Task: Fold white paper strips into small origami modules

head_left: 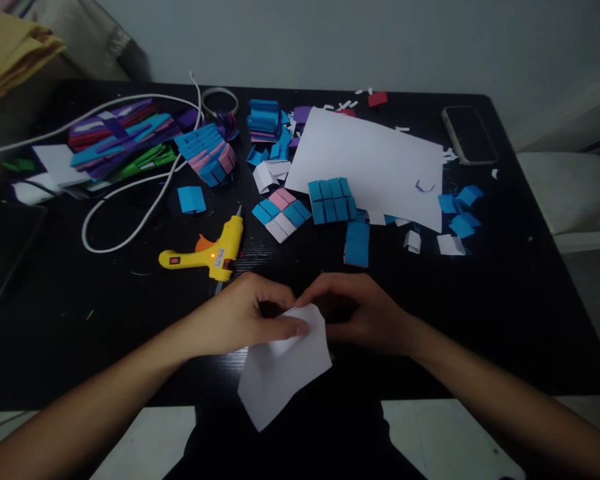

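A piece of white paper (285,377) hangs between my hands over the table's front edge. My left hand (247,313) pinches its top, with the thumb lying on the near face. My right hand (363,310) is closed at the paper's upper right edge, fingertips meeting those of the left; part of its grip is hidden behind the sheet. Just beyond my left hand lies a yellow glue gun (207,253) with an orange trigger and a lit orange light. Past my hands are a blue folded-paper block (331,200) and a blue, pink and white paper square (281,215).
A large white sheet (375,160) lies at the back centre, with paper scraps around it. A phone (469,135) rests at the back right. Bundled coloured paper strips (125,137) and a looping white cable (87,223) occupy the left. Blue folded pieces (463,210) sit at right.
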The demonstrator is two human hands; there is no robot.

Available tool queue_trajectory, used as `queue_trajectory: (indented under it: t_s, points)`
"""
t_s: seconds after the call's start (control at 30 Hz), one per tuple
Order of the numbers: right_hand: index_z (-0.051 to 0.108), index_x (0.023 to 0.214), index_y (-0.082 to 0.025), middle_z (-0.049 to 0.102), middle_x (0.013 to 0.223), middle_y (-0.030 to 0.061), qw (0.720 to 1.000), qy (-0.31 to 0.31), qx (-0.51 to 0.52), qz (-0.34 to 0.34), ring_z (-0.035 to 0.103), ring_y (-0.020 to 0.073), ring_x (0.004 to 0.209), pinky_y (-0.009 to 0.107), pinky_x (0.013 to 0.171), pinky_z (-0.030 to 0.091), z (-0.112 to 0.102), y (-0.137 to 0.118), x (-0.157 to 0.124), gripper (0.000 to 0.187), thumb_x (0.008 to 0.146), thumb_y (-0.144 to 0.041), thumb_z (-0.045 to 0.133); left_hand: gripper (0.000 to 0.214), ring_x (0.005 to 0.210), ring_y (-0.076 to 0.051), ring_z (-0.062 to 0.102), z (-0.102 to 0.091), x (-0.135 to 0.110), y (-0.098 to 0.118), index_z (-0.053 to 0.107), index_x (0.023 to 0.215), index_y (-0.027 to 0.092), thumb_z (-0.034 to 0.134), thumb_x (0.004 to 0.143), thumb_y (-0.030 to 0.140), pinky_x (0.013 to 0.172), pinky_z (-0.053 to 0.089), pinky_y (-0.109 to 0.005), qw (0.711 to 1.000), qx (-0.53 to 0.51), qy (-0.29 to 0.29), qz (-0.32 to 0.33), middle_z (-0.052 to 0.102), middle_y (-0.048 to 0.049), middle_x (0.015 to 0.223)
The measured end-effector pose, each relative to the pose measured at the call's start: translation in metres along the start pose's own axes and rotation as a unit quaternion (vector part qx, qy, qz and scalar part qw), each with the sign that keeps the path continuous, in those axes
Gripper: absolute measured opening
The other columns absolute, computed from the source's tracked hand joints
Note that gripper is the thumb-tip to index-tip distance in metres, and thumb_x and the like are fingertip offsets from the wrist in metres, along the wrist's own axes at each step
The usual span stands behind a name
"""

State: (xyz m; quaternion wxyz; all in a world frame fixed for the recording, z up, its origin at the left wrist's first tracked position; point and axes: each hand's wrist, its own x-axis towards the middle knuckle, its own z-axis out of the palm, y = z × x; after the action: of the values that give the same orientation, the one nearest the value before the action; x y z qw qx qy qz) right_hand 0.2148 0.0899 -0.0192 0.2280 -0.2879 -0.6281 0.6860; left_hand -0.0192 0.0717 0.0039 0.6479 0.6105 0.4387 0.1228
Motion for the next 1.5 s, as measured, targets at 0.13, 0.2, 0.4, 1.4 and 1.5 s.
queue_trajectory:
  t_s: [0.13, 0.2, 0.4, 1.4, 1.5]
  points:
    - [0.076, 0.108, -0.021, 0.068, 0.102, 0.0027, 1.000, -0.003, -0.018, -0.012, 0.072, 0.0120, 0.082, 0.021, 0.070, 0.059, 0.002, 0.000, 0.000, 0.032, 0.078, -0.022, 0.087, 0.010, 0.061, -0.008, 0.047, 0.006, 0.001, 0.000, 0.073, 0.078, 0.015, 0.070, 0.084, 0.023, 0.052, 0.035, -0.018, 1.000, -0.002, 0.008, -0.002, 0.057, 0.0060, 0.065]
    - [0.076, 0.108, -0.021, 0.067, 0.100, 0.0022, 1.000, -0.003, -0.020, -0.018, 0.071, 0.0111, 0.080, 0.021, 0.070, 0.059, 0.003, 0.000, 0.000, 0.032, 0.078, -0.021, 0.087, 0.009, 0.060, -0.008, 0.047, 0.008, 0.001, 0.000, 0.072, 0.077, 0.015, 0.069, 0.082, 0.022, 0.051, 0.034, -0.018, 1.000, 0.001, 0.006, -0.001, 0.056, 0.0059, 0.064]
    - [0.076, 0.111, -0.023, 0.066, 0.101, 0.0017, 0.999, -0.006, -0.026, -0.038, 0.070, 0.0105, 0.081, 0.020, 0.070, 0.058, 0.003, 0.003, 0.001, 0.033, 0.079, -0.019, 0.086, 0.010, 0.067, -0.012, 0.055, 0.011, 0.001, -0.002, 0.075, 0.084, 0.015, 0.066, 0.081, 0.018, 0.060, 0.041, -0.022, 1.000, -0.012, 0.013, 0.010, 0.065, 0.0021, 0.073]
    - [0.074, 0.109, -0.022, 0.071, 0.098, 0.0016, 0.999, 0.035, -0.019, 0.008, 0.071, 0.0130, 0.083, 0.023, 0.072, 0.059, -0.001, -0.001, 0.001, 0.036, 0.076, -0.019, 0.088, 0.015, 0.074, -0.010, 0.065, -0.009, -0.002, -0.003, 0.077, 0.090, 0.020, 0.067, 0.095, 0.031, 0.066, 0.048, -0.018, 0.996, 0.034, 0.064, 0.057, 0.074, 0.0013, 0.082]
    - [0.071, 0.114, -0.024, 0.074, 0.096, 0.0009, 0.998, 0.059, -0.004, 0.018, 0.072, 0.0134, 0.081, 0.025, 0.073, 0.060, 0.000, -0.002, 0.002, 0.040, 0.078, -0.020, 0.086, 0.018, 0.074, -0.011, 0.066, -0.007, -0.001, -0.002, 0.076, 0.090, 0.018, 0.066, 0.095, 0.032, 0.064, 0.048, -0.019, 0.994, -0.001, 0.098, 0.049, 0.074, -0.0002, 0.081]
